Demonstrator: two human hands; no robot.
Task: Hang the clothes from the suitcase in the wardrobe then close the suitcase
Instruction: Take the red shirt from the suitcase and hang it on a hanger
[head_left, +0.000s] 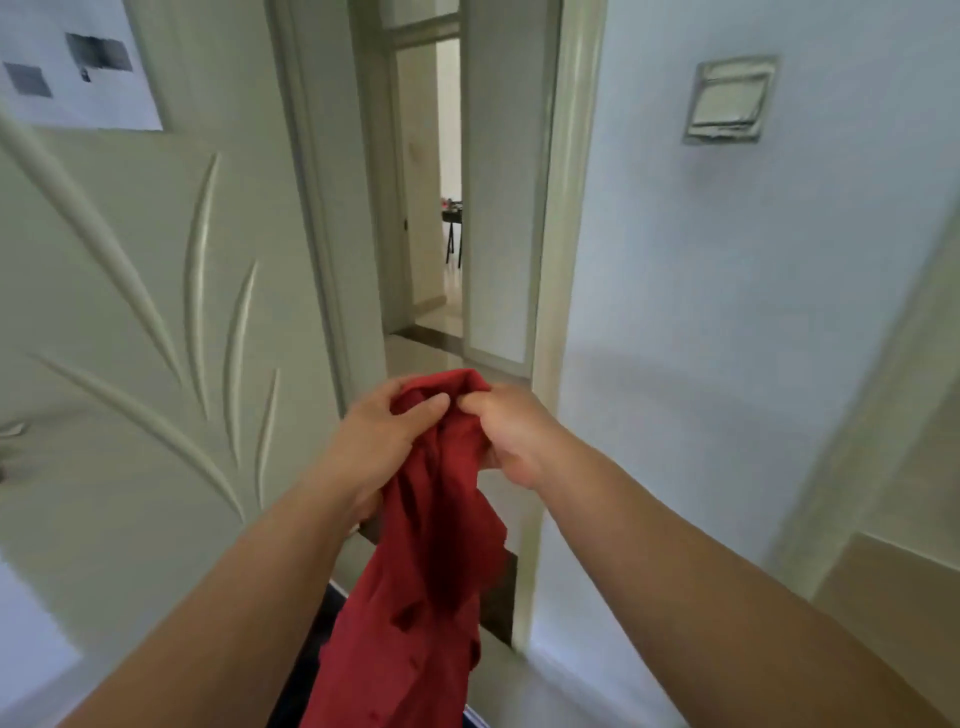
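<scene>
Both hands (436, 436) grip red garment (415, 597), seemingly bunched

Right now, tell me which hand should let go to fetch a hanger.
Probably the right hand. It only pinches the top edge of the red garment, while the left hand wraps the bunched cloth and could likely carry it alone. No hanger or wardrobe is in view.

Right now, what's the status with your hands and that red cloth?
Left hand and right hand both gripping red garment at its top. Garment hanging bunched, no hanger visible. Nothing blocking.
</scene>
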